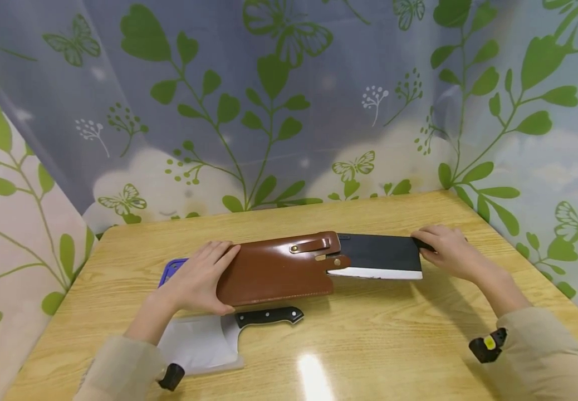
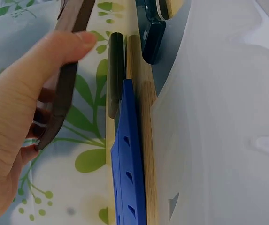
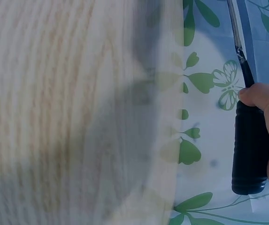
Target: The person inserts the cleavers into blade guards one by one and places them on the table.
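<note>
My left hand [image 1: 200,278] grips the closed end of a brown leather knife sheath [image 1: 274,273], thumb along the lower edge and fingers over the top. From the sheath's right end sticks a cleaver [image 1: 379,253] with a black blade and a bright cutting edge. Part of the blade is hidden inside the leather. A strap with a brass snap shows near the mouth. My right hand [image 1: 446,250] holds the cleaver by its black handle [image 3: 250,145]. Both are raised above the table, as the wrist views show.
A second cleaver [image 1: 269,316] with a riveted black handle lies nearer me, its blade in a whitish translucent cover [image 1: 199,342]. Behind my left hand is a blue slotted cover [image 2: 129,164] beside a dark handle [image 2: 115,75]. Patterned curtain [image 1: 289,111] surrounds the wooden table [image 1: 394,345].
</note>
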Motion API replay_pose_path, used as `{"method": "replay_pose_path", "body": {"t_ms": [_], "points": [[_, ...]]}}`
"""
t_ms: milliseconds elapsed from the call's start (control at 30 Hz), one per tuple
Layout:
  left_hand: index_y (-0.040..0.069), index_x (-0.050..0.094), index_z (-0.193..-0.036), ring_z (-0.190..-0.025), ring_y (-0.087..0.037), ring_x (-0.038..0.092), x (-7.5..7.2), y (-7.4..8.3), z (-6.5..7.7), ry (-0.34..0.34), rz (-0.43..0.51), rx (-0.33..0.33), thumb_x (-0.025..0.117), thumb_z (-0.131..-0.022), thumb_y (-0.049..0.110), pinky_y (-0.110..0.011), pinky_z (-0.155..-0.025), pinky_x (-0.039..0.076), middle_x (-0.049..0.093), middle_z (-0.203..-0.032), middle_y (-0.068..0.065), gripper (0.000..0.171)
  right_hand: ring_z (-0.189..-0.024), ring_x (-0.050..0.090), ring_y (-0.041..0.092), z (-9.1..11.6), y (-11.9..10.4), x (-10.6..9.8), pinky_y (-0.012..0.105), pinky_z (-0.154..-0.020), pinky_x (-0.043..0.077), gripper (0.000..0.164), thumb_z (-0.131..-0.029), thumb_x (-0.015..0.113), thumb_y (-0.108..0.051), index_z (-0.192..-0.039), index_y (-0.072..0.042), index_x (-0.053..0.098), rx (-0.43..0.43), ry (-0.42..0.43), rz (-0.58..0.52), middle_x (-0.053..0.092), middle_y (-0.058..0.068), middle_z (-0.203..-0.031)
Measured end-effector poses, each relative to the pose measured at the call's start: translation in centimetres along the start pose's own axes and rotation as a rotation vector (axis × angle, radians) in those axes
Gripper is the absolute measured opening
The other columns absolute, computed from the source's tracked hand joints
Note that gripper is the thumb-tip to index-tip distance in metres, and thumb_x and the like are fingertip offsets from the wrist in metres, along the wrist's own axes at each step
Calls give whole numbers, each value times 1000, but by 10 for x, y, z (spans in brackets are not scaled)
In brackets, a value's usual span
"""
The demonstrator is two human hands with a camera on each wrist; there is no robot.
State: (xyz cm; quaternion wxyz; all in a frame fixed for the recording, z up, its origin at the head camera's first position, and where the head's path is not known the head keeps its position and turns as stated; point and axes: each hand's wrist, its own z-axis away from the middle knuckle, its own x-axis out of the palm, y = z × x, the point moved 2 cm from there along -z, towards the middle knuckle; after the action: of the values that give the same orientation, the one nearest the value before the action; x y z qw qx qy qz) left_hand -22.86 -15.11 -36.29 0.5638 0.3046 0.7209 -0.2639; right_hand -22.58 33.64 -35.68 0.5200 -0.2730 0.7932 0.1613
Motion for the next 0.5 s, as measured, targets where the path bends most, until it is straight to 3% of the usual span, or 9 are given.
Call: {"method": "replay_pose_path", "body": {"t_ms": [267, 500], "points": [[3, 28, -144, -128, -36, 33, -2, 5, -6, -2, 41, -19, 71, -60, 62, -49, -106, 25, 35, -140, -18, 112, -85, 59, 37, -4, -10, 5, 50, -60, 42, 33, -72, 72, 4, -104, 4, 64, -29, 44, -14, 62, 19, -97], [1, 28, -144, -127, -38, 34, -4, 8, -12, -3, 14, -24, 71, -57, 62, -48, -107, 24, 36, -138, -20, 114, -85, 60, 36, -11, -19, 8, 50, -60, 43, 33, -73, 72, 3, -105, 3, 64, -66, 47, -9, 62, 18, -97]]}}
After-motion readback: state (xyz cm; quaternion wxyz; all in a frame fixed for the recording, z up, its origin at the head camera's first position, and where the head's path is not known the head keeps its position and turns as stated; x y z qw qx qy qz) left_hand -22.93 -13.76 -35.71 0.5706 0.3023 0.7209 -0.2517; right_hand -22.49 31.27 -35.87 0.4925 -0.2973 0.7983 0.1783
